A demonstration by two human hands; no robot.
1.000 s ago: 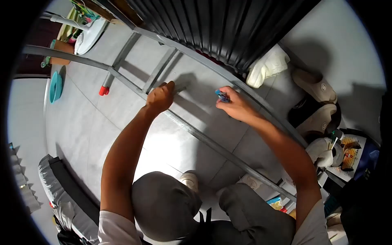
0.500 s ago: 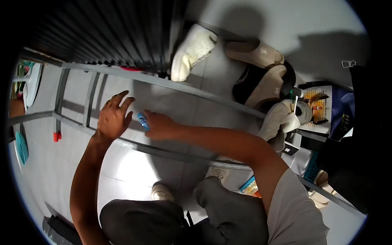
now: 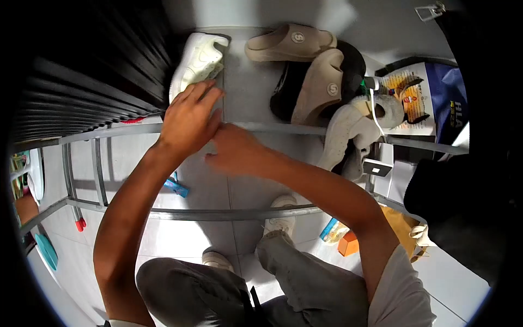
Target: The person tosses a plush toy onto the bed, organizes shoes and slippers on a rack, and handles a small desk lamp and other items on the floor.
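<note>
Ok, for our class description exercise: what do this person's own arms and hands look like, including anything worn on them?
The left hand and right hand are bare, with no gloves or watch visible. The forearms are uncovered. The right sleeve is whitish, short and loose, ending above the elbow; only a sliver of left sleeve shows. Blur hides the right hand's finer detail.
</note>
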